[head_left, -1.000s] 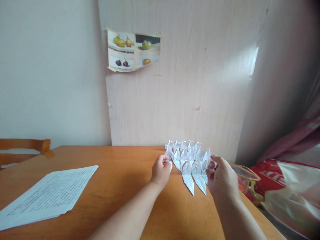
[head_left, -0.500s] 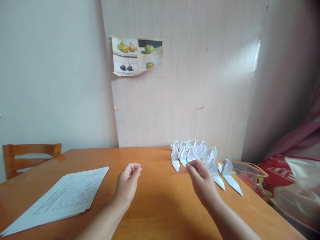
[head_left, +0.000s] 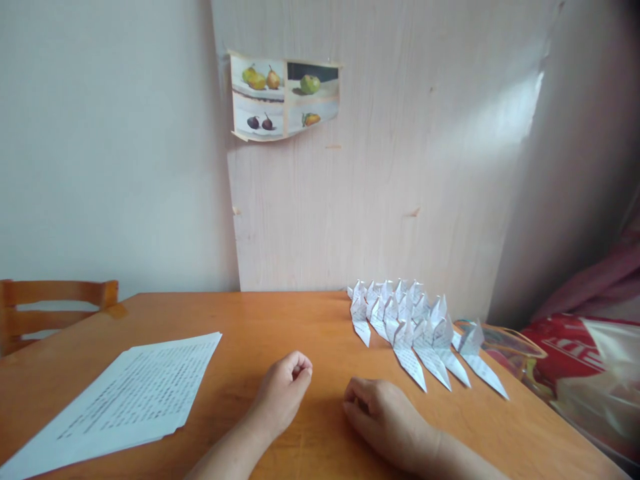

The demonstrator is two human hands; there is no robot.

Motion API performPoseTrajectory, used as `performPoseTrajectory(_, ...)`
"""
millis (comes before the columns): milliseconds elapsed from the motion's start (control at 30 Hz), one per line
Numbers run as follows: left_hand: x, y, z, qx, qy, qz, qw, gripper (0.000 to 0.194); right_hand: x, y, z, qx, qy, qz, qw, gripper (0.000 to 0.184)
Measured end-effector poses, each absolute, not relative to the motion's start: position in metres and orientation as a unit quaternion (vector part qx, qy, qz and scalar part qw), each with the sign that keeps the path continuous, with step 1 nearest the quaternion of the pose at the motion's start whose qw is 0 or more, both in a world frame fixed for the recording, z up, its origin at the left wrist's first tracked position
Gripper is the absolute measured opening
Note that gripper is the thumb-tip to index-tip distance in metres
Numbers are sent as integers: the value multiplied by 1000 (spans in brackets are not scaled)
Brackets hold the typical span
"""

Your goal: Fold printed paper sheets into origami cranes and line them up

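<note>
Both hands have moved since the earlier frame: the right has drawn back from the paper figures toward the table's near edge, and the left has come closer to it. In the head view, the person's left hand (head_left: 285, 392) is curled, thumb and fingers together, above the orange-brown wooden table (head_left: 280, 320). The right hand (head_left: 393, 420) is closed with its fingers bent inward; whether its palm hides anything cannot be told. White folded-paper figures with printed text (head_left: 413, 363) stand in rows from the far edge toward the right edge, beyond the right hand, the rightmost slightly apart. White printed sheets (head_left: 145, 390) lie stacked toward the left edge. Past the far left corner is a brown wooden chair (head_left: 60, 292).
</note>
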State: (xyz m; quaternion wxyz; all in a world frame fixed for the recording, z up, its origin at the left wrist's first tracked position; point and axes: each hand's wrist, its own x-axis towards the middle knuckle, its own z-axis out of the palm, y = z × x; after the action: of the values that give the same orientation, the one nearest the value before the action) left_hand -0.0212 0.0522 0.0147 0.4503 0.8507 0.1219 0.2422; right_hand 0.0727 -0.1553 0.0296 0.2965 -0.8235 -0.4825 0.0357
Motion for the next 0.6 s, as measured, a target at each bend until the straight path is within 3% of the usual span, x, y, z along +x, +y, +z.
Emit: performPoseTrajectory(600,-23,50,12,889,117,194,398,19,67,-157,37,-832,-480,73,269,14)
